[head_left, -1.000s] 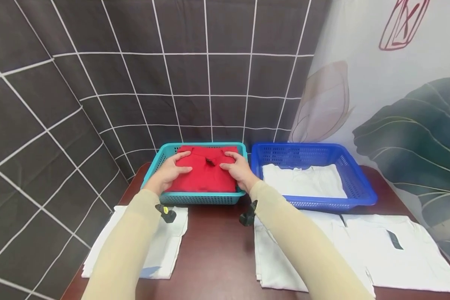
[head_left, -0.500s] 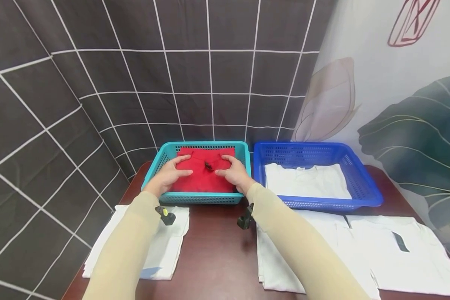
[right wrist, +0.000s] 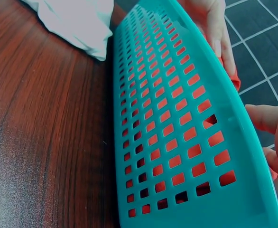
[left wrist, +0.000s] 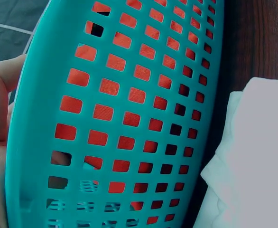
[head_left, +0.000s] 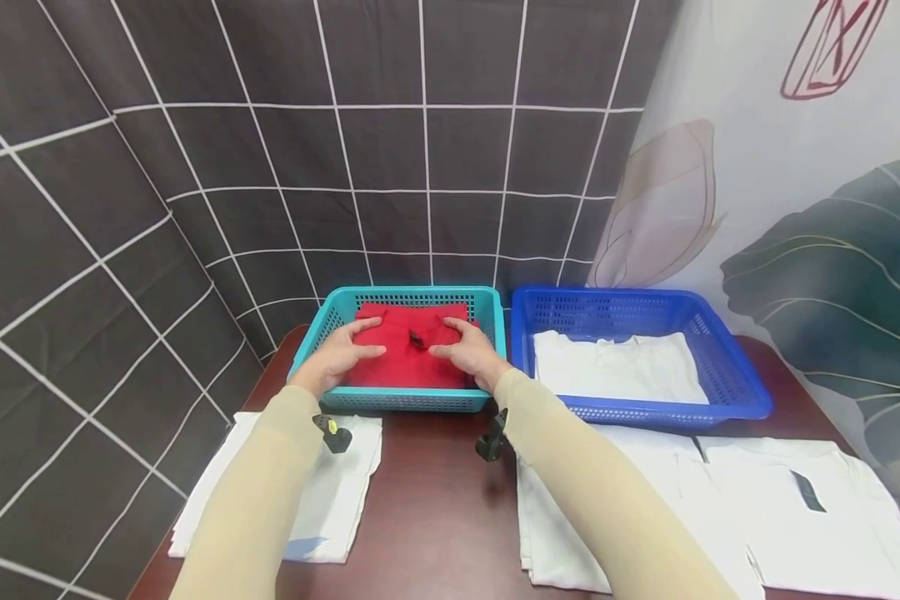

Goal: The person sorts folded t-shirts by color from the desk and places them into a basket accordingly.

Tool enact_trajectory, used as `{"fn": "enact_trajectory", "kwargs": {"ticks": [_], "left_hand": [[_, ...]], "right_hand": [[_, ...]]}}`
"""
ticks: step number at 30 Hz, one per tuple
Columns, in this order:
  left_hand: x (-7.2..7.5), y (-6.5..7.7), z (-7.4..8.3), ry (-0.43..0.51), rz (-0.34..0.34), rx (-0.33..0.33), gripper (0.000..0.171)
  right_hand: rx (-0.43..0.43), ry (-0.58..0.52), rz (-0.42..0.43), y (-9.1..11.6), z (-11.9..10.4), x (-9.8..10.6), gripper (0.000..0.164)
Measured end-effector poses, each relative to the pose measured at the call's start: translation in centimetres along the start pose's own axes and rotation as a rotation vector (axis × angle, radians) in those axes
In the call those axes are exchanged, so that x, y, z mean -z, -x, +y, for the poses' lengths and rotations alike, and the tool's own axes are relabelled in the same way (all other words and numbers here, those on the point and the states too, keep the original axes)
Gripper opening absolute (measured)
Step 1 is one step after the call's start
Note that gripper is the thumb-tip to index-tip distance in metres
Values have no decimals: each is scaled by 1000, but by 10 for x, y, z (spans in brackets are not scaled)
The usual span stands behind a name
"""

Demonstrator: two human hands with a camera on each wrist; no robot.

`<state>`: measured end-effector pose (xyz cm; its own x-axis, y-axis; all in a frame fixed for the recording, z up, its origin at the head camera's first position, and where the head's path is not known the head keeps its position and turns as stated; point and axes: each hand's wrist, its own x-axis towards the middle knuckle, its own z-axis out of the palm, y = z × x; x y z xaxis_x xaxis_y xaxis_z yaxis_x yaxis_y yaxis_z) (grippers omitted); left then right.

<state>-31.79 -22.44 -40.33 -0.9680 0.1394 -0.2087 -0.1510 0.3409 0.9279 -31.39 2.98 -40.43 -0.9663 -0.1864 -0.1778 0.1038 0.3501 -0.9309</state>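
Observation:
A red folded garment (head_left: pixel 401 367) with a small black tag near its neckline lies in the teal basket (head_left: pixel 401 402). My left hand (head_left: pixel 336 358) rests on the garment's left side, its thumb and fingers spread. On the right side my right hand (head_left: pixel 472 354) touches the garment in the same way, thumb near the tag. Both hands reach over the basket's front rim. Through the basket wall (left wrist: pixel 129 118) in the left wrist view, red cloth shows. The right wrist view has the left hand's fingers fairly straight on the red cloth.
A blue basket (head_left: pixel 637 410) stands to the right with a folded white garment (head_left: pixel 618 367) inside. White folded clothes (head_left: pixel 345 492) lie at the table's left, and more white garments (head_left: pixel 832 525) lie at the right. A dark gridded curtain (head_left: pixel 465 150) hangs behind.
Between the first frame and the later ones, the garment settles lower in the teal basket and the right thumb shifts slightly left. The head view also shifts slightly. Otherwise the hands stay nearly in place.

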Motion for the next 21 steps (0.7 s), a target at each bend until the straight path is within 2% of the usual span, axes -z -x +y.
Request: {"fn": "enact_trajectory", "kwargs": {"ticks": [4,8,12,15,18,21], "left_hand": [[3,1,-2,-22,11,2,74],[7,4,-1,-131,32,-2,78],[10,12,4,-321,55,-17,85],[7,20,11,-499,64,-72,88],[0,31,20,-652,69,-144,90],[-10,44,29,-737,73,-181,92]], "right_hand": [[22,19,-19,1,-1,-2,78],[45,24,-29,2,-2,-2,81],[71,32,-23,3,-3,-3,82],[112,81,2,6,-4,-2,83],[172,155,9,13,-8,4,84],[257,254,-12,25,-12,17,85]]}}
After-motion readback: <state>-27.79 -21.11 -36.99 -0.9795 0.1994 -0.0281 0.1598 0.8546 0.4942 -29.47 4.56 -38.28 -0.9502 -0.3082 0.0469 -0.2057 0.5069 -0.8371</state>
